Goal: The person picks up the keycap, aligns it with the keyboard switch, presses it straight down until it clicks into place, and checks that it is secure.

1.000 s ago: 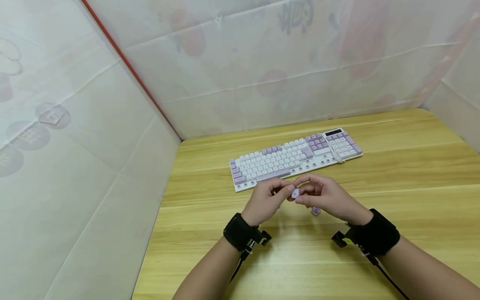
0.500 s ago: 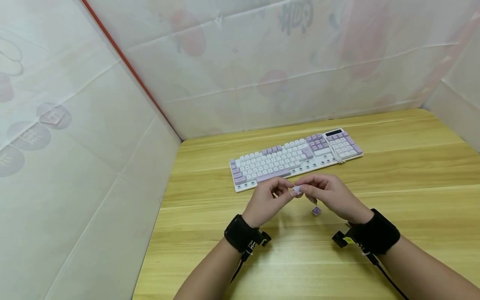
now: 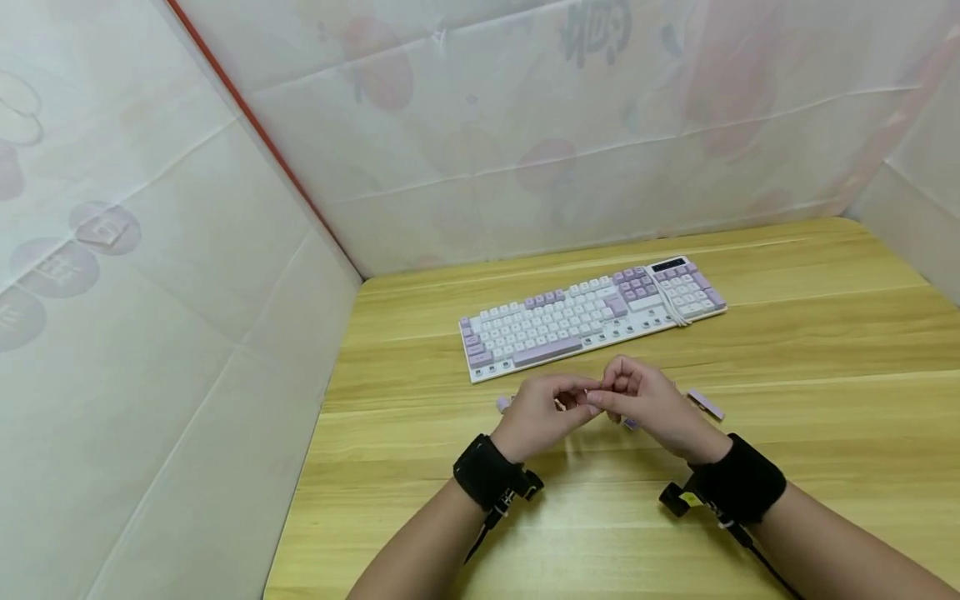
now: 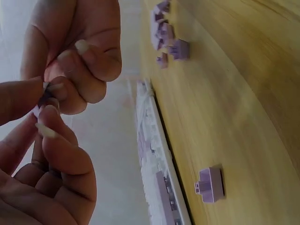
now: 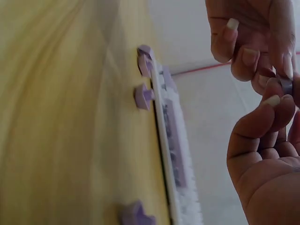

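My left hand (image 3: pixel 542 414) and right hand (image 3: pixel 651 410) meet fingertip to fingertip over the table, in front of the keyboard (image 3: pixel 555 327). Between them both pinch a small purple keycap (image 5: pixel 286 86), seen in the right wrist view and mostly covered by fingers in the left wrist view. The head view hides it. A loose purple keycap (image 3: pixel 632 424) lies under my right hand, and a long one (image 3: pixel 706 405) to its right. Another keycap (image 3: pixel 503 403) peeks out left of my left hand. Bare switches (image 3: pixel 617 331) show along the keyboard's near edge.
A white cable (image 3: pixel 670 300) loops over the keyboard's right part. In the left wrist view, several purple keycaps (image 4: pixel 164 35) are bunched together on the wooden table (image 3: pixel 405 467). Pale sheeting (image 3: pixel 480 150) hangs behind and to the left.
Both hands have shifted slightly nearer the body, and the right hand has turned. The keycap between the fingers, visible before from above, is now covered. Loose keycaps beside the hands have come into view.
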Motion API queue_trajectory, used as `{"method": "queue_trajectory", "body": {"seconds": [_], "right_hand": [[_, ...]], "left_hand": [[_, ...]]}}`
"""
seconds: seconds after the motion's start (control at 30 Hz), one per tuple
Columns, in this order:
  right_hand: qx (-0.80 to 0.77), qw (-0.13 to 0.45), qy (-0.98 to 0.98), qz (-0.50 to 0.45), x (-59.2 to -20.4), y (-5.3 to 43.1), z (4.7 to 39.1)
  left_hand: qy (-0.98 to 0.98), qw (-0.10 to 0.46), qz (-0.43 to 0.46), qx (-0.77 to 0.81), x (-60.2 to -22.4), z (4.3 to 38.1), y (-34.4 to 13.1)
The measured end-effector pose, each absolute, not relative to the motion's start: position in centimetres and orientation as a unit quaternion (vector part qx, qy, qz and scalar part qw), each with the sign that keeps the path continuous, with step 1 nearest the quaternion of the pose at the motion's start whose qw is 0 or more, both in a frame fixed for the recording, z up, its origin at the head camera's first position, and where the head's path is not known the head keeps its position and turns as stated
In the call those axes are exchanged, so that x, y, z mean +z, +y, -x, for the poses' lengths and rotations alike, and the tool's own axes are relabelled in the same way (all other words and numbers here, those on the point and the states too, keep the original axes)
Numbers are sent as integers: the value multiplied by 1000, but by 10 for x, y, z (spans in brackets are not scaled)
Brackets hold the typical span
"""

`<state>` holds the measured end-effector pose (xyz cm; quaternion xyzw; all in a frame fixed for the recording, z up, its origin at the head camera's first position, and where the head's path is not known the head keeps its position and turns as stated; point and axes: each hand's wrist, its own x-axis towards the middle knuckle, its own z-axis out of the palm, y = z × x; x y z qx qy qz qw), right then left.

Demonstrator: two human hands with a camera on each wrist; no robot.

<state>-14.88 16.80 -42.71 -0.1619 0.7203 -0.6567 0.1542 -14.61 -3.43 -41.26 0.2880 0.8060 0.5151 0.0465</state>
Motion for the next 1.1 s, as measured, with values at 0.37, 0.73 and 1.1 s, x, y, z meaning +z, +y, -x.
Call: {"method": "queue_trajectory", "body": {"seconds": [0.37,0.73,1.1], "right_hand": [[-629,187,744,123,-429,168,146],[-489,139,846,160,-421,174,156],[-487,217,814,231,-418,188,189]], "left_hand": [[881,-28,-290,373,-416,145,-22],[907,-36,-284,310,-419,156,-17],[890,1,-297,346,-419,174,-18]]}}
